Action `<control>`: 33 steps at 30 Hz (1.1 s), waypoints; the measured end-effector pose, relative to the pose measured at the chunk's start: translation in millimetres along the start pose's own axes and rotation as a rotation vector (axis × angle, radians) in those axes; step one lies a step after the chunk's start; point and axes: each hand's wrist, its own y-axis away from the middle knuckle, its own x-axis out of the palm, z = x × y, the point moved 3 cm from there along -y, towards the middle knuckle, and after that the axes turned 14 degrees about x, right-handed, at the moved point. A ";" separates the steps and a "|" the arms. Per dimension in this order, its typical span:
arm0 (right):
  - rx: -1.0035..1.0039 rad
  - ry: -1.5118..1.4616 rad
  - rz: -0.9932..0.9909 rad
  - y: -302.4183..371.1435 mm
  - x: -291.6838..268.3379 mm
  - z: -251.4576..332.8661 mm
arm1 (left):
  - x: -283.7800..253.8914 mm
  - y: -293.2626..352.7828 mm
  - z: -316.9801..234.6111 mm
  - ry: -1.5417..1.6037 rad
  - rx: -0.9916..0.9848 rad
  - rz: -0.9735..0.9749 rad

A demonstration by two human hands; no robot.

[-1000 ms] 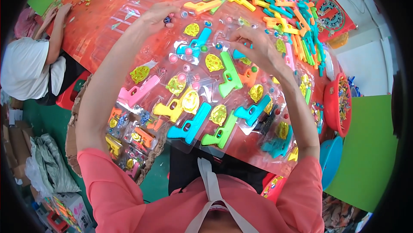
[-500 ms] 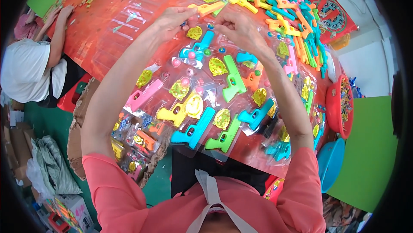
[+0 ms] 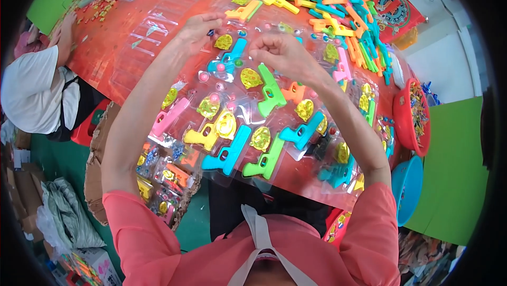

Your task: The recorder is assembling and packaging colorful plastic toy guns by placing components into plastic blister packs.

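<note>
My left hand [image 3: 199, 31] is over the far part of the table, its fingers pinched together beside a small dark blue ball [image 3: 211, 32]. What the fingertips hold, if anything, is too small to tell. Curled fingers close my right hand [image 3: 282, 53], whose contents are hidden. It hovers between a blue toy pistol [image 3: 228, 59] and a green toy pistol [image 3: 271, 92]. Just beyond the left fingertips rests an orange toy pistol [image 3: 243, 10]. Clear plastic blister trays hold the pistols, along with yellow foil pieces [image 3: 251, 78] and small coloured balls [image 3: 220, 67].
Loose toy pistols form a heap [image 3: 338, 9] at the far right of the red table [image 3: 95, 48]. A red basin [image 3: 404, 122] and a blue basin [image 3: 404, 191] stand along the right edge. A cardboard box [image 3: 97, 180] of packed sets is at lower left; a co-worker [image 3: 37, 91] sits beyond.
My right hand has drawn back nearer to me, away from the far trays. My left hand has shifted slightly left in the picture. The whole view has slid a little, moving the table leftward.
</note>
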 end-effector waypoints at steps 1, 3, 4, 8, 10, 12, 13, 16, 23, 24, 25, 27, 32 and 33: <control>0.004 0.000 -0.008 13.8 -2.2 0.5 | 7.3 -1.8 0.2 -0.041 0.023 0.013; 0.053 0.173 -0.065 48.4 -10.1 9.1 | 11.0 -3.1 -0.1 -0.083 0.047 0.019; 0.011 0.137 -0.096 69.7 -12.6 14.4 | 9.0 -5.4 2.0 -0.103 0.079 -0.013; 0.155 0.141 -0.215 164.3 -42.4 27.6 | 1.4 -4.5 -3.2 -0.111 0.189 -0.110; 0.267 -0.038 -0.247 211.6 -58.8 20.3 | 3.7 -3.0 -9.8 -0.030 0.186 -0.123; 0.309 -0.127 -0.312 247.0 -60.4 10.1 | 27.2 1.0 -24.9 0.072 0.145 -0.069; 0.379 -0.170 -0.485 261.6 -53.4 -1.9 | 52.2 11.8 -28.6 0.141 0.100 -0.007; 0.327 -0.082 -0.222 300.0 -46.0 -17.3 | 122.4 61.4 -49.8 0.226 0.004 0.218; 0.519 0.451 -0.922 492.4 -152.0 -67.1 | 284.1 151.2 -34.5 0.029 -0.179 0.585; 0.571 0.662 -0.939 528.0 -170.5 -93.6 | 299.1 155.5 -27.4 0.011 -0.169 0.631; 0.687 0.732 -0.861 556.6 -184.9 -117.8 | 316.8 160.7 -21.4 0.037 -0.175 0.687; 0.830 0.900 -0.790 622.1 -203.7 -176.0 | 373.2 178.8 -4.9 0.093 -0.223 0.763; 1.007 0.576 -0.800 646.4 -201.7 -231.7 | 536.1 226.6 28.8 0.232 -0.230 0.968; 0.961 0.496 -0.772 630.1 -196.2 -226.8 | 554.6 237.0 26.6 0.123 -0.165 0.993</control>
